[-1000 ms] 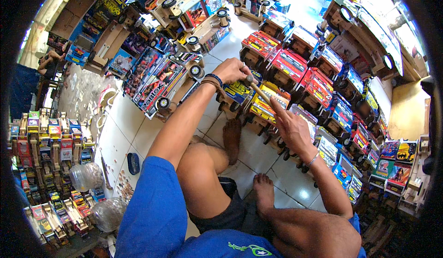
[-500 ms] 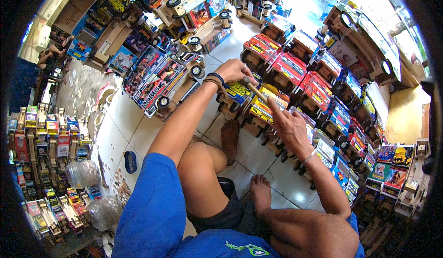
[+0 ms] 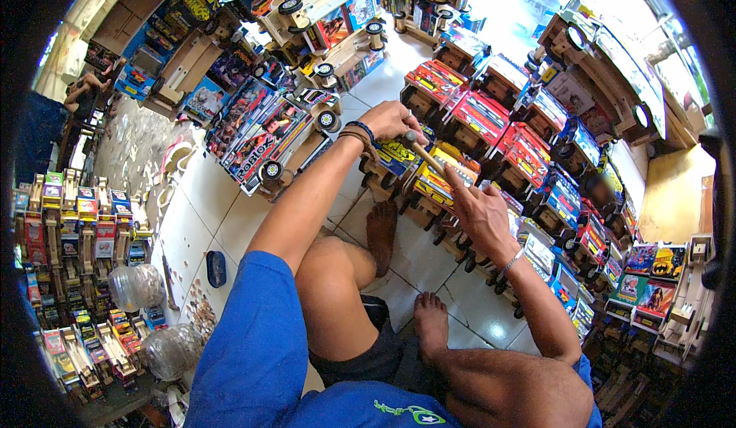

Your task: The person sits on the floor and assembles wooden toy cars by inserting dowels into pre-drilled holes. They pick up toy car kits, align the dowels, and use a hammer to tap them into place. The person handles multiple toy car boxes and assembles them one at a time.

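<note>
My right hand (image 3: 484, 215) grips the pale wooden handle of a hammer (image 3: 431, 160), its index finger stretched along the handle. The small dull head points toward my left hand (image 3: 389, 123). The left fingers are curled closed beside the head; whatever they pinch is hidden. Under the left hand stands a blue-and-yellow toy truck (image 3: 394, 157), partly covered. A yellow toy truck (image 3: 437, 183) lies beneath the hammer handle, in front of the right hand. To the left of my left forearm sits a larger wooden toy truck (image 3: 264, 133) with printed sides and black wheels.
Rows of red toy trucks (image 3: 479, 118) and blue ones spread right of my hands. More toy trucks (image 3: 77, 221) are stacked at the left, near plastic-wrapped bundles (image 3: 136, 288). A dark blue oval container (image 3: 216, 268) rests on the white tiled floor (image 3: 429, 255), where my bare feet are.
Both hands and the hammer stay almost in place, with only a tiny shift of the hammer. The trucks stand where they were.
</note>
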Tool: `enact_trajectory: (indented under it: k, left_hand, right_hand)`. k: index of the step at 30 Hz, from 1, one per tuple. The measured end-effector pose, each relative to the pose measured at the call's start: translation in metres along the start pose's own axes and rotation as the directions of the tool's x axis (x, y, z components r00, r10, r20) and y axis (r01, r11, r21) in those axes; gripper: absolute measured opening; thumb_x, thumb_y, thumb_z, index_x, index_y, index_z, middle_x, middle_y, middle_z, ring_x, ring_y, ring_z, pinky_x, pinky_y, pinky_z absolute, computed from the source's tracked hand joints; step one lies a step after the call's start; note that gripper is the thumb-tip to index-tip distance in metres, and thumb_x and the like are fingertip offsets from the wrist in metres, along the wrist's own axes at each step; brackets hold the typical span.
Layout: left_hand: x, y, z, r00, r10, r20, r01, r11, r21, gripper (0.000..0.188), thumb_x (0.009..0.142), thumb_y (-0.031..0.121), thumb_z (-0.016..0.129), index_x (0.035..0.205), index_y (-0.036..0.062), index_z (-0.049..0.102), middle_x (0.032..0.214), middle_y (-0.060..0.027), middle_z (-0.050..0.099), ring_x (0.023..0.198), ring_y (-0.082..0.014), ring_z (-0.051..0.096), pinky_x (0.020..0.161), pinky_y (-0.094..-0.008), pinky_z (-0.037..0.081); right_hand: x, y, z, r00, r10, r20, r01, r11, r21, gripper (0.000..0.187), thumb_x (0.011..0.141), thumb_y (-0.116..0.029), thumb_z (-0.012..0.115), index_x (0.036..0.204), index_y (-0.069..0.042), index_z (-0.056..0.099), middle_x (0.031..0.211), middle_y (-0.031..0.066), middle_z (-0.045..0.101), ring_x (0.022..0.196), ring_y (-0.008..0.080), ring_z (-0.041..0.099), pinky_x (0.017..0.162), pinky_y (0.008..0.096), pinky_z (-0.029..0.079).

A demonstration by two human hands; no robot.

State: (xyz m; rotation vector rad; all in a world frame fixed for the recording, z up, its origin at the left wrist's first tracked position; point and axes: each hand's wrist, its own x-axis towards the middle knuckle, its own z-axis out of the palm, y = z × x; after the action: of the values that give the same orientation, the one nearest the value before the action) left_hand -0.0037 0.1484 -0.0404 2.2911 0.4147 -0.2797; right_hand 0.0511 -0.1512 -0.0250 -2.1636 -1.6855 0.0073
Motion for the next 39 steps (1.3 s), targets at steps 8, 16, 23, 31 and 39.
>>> enact_trajectory:
  k: [8,16,23,31,39]
  left_hand:
    - [0.0,-0.001,-0.002,0.999,0.037,-0.002,-0.037,0.999,0.023,0.034,0.077,0.046,0.08,0.094,0.0163,0.081,0.081,-0.0077,0.075,0.073,-0.0175,0.069,0.069,-0.0327,0.051]
    - [0.006,-0.011,0.002,0.999,0.032,0.033,-0.032,0.999,-0.011,0.034,0.077,0.043,0.082,0.097,0.0162,0.08,0.085,-0.005,0.076,0.076,-0.0147,0.068,0.072,-0.0312,0.051]
    - [0.003,-0.006,-0.003,0.997,0.071,0.024,-0.07,0.996,-0.057,0.035,0.076,0.045,0.082,0.096,0.0158,0.081,0.083,-0.0044,0.075,0.075,-0.0137,0.066,0.071,-0.0307,0.05]
    - [0.001,-0.004,-0.006,0.998,0.054,0.042,-0.052,0.997,-0.066,0.036,0.076,0.046,0.082,0.096,0.0157,0.081,0.082,-0.004,0.075,0.074,-0.0134,0.065,0.069,-0.0302,0.05]
    - [0.013,-0.019,-0.001,0.997,0.045,0.063,-0.042,0.998,-0.052,0.032,0.079,0.041,0.081,0.097,0.0151,0.08,0.083,-0.0035,0.075,0.075,-0.0121,0.065,0.07,-0.0297,0.05]
  right_hand:
    - [0.0,0.0,0.001,1.0,0.006,-0.015,-0.006,1.0,0.027,0.055,0.094,-0.022,0.061,0.147,-0.019,0.046,0.076,0.0136,0.065,0.062,0.0281,0.062,0.056,0.0399,0.045]
    - [0.001,0.001,0.006,0.999,-0.005,0.05,0.009,0.997,-0.074,0.063,0.094,-0.02,0.058,0.153,-0.019,0.036,0.072,0.0084,0.064,0.057,0.0264,0.055,0.064,0.0372,0.041]
    - [0.001,0.001,0.005,0.997,0.026,0.075,-0.019,0.996,-0.092,0.062,0.095,-0.022,0.058,0.153,-0.019,0.036,0.072,0.009,0.065,0.057,0.0262,0.057,0.067,0.0404,0.041]
    - [0.001,0.003,0.007,0.995,0.04,0.09,-0.035,0.998,-0.059,0.063,0.095,-0.022,0.057,0.154,-0.022,0.033,0.069,0.0088,0.063,0.055,0.027,0.055,0.065,0.0405,0.041]
    - [0.002,-0.002,0.008,0.999,0.039,0.015,-0.039,0.999,-0.025,0.057,0.095,-0.022,0.06,0.149,-0.019,0.042,0.072,0.0123,0.064,0.059,0.0293,0.06,0.063,0.0402,0.045]
